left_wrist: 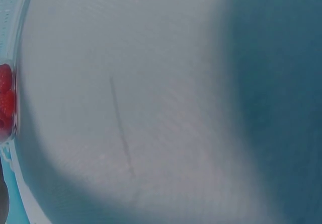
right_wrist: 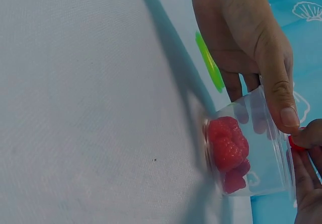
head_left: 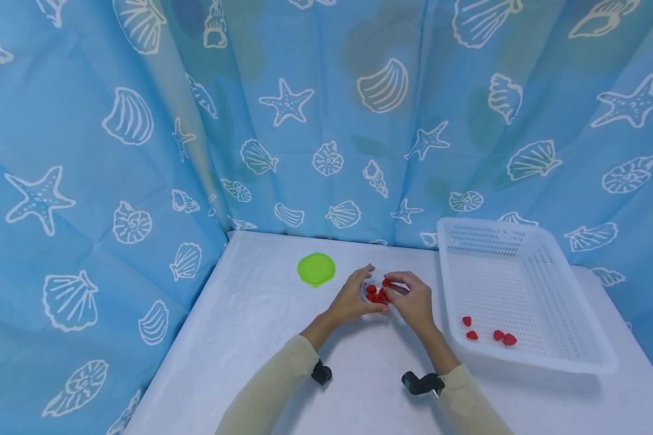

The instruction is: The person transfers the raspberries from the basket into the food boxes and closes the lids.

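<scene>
Near the middle of the table draped in white cloth, the left hand grips a small clear plastic container, thumb at its rim and fingers around its wall; whether its base touches the cloth I cannot tell. Plump red raspberries lie at the bottom, and the right hand pinches a single red raspberry at the open mouth. Such fruit should be light, soft and easily bruised, so a gentle fingertip hold on its sides suits best. The container looks thin-walled and probably slick; holding it around the sides without squeezing should keep it from buckling. Its rim is the nearest edge to mind. To the right, the raised walls of a white perforated plastic basket, with four more raspberries inside, limit sideways sweeps. Leftward, flat cloth gives more room, beyond which lies a round bright-green lid.
</scene>
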`<state>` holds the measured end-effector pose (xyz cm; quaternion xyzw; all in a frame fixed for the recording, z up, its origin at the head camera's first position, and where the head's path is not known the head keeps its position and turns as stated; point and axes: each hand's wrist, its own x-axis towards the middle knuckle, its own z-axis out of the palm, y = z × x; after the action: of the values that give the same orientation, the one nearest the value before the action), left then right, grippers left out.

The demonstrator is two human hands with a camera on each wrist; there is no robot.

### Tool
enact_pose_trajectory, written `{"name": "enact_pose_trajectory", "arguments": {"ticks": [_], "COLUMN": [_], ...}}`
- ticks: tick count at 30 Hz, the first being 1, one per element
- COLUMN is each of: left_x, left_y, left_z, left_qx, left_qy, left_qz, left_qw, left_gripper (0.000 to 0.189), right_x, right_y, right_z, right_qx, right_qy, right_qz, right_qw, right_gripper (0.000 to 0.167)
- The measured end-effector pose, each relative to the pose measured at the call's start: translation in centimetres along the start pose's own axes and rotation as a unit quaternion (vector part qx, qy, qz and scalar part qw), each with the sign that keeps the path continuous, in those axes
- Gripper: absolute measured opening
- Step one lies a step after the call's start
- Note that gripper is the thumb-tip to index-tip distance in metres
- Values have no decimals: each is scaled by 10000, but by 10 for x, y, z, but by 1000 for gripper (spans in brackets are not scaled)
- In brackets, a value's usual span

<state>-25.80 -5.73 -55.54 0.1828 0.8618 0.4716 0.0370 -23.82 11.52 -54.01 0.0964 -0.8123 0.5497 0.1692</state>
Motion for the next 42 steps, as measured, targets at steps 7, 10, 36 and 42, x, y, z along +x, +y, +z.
{"name": "enact_pose_trajectory", "arguments": {"ticks": [7, 10, 36, 42], "left_x": [3, 3, 0, 0], "left_y": [1, 1, 5, 3], "left_z": [-1, -1, 1, 3], "left_qx": [-19, 2, 70, 38], "left_qy": [58, 60, 72, 85], "left_qz": [67, 92, -28, -153], "left_qw": [10000, 9999, 9999, 9998], "left_gripper": [100, 100, 101, 101], "right_x": [3, 4, 4, 12], "right_y": [-2, -3, -24, -49], "right_z": [-2, -2, -11, -27], "right_qx": [-125, -155, -89, 255], "right_qy": [-124, -163, 0, 207], "right_qz": [73, 96, -126, -417], "right_qw": [9998, 9997, 9999, 9986], "right_gripper": [27, 27, 25, 21]}}
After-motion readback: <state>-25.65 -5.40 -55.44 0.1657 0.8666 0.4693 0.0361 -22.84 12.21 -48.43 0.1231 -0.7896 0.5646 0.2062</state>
